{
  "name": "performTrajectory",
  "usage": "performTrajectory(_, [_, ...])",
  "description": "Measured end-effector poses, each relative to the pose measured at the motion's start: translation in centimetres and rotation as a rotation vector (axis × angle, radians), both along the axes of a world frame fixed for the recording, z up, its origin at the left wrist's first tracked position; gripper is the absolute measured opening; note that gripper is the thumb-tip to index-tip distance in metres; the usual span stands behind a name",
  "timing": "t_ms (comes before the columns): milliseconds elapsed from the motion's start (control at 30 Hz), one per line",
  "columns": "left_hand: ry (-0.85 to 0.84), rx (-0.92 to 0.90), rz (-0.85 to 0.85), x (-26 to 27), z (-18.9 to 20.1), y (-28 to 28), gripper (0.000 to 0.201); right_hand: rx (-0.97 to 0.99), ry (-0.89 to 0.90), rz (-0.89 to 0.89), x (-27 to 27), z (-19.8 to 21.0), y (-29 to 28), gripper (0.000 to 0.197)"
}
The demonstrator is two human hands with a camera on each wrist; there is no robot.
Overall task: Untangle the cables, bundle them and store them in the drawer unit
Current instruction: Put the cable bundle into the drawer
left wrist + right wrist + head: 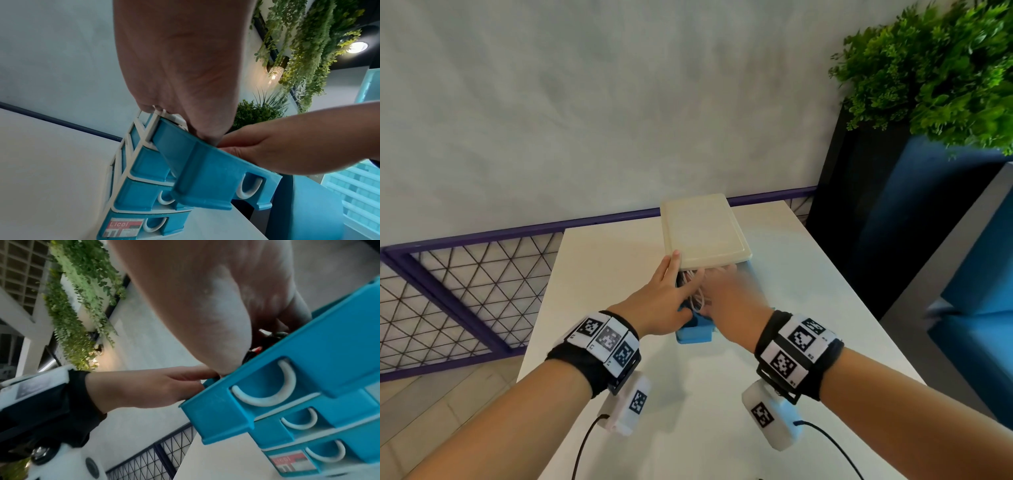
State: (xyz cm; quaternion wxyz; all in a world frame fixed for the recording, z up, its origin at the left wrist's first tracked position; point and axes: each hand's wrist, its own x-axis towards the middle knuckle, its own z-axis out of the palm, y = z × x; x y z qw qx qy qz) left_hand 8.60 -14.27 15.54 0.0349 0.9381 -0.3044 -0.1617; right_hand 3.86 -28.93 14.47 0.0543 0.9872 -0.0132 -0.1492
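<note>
A drawer unit with a cream top (705, 229) and blue drawers stands on the white table (613, 274). Its top drawer (693, 334) is pulled out toward me. White cables (697, 296) lie in it between my hands, and a dark cable with a red part (255, 352) shows under my right palm. My left hand (664, 294) rests with straight fingers on the unit's left front corner, thumb at the drawer's rim. My right hand (726, 301) reaches into the drawer (308, 353), fingers and thumb curled down round the cables; its fingertips are hidden under the top.
Three more blue drawers (144, 194) below are closed. A purple wire-mesh railing (465, 291) runs along the table's left and far edges. A dark planter with a green plant (935, 68) and blue seating (979, 274) stand to the right.
</note>
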Motion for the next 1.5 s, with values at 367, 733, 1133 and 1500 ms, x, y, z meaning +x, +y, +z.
performTrajectory(367, [0.002,0.056,0.016,0.1,-0.1,-0.4,0.074,0.163,-0.066,0.428,-1.4,0.1,-3.8,0.054])
performTrajectory(733, [0.077,-0.107,-0.003,0.1,0.1,-0.3,0.065,0.095,0.011,0.312,0.4,0.2,-0.6,0.058])
performTrajectory(1133, [0.103,0.052,-0.034,0.9,0.1,0.0,0.148,0.332,-0.276,0.176,4.0,2.5,-5.9,0.055])
performTrajectory(1500, [-0.222,-0.121,-0.008,1.4,0.0,0.1,0.11,0.345,-0.155,0.083,6.5,0.3,-7.4,0.076])
